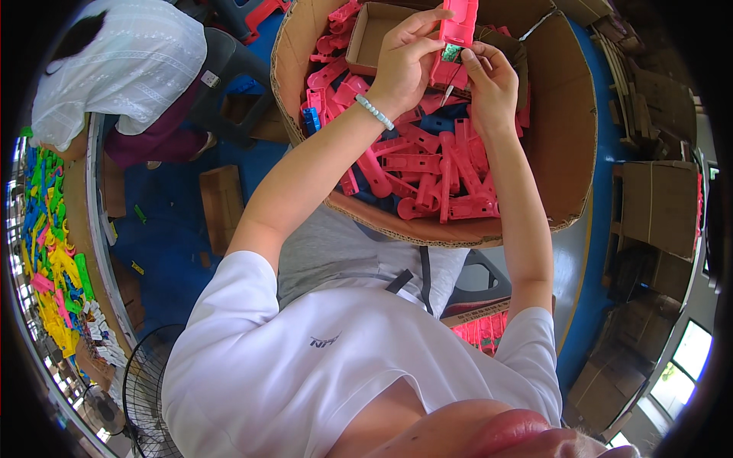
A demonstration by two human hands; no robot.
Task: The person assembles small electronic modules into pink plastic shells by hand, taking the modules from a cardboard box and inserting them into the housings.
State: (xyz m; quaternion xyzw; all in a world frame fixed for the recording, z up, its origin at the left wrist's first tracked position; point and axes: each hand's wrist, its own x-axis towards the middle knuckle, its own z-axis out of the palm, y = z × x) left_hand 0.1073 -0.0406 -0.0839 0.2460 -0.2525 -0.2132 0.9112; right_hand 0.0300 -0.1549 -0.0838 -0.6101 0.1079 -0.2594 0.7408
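Observation:
Above a large cardboard box, my left hand (pixel 406 65) grips a pink plastic shell (pixel 458 29) by its side, fingers and thumb closed on it. At the shell's lower end a small green circuit board (pixel 451 53) shows, with thin wires hanging below. My right hand (pixel 495 85) pinches the board's edge between thumb and bent fingers; the exact contact is partly hidden. Beneath both hands lies a heap of pink plastic parts (pixel 416 162), with a few blue pieces (pixel 435 124) among them.
The cardboard box (pixel 561 164) stands directly before me, with a smaller open carton (pixel 366 44) inside. At left, another person (pixel 122 57) sits by a table heaped with coloured plastic parts (pixel 57 252). A fan (pixel 149 382) stands lower left; cartons (pixel 658 206) line the right.

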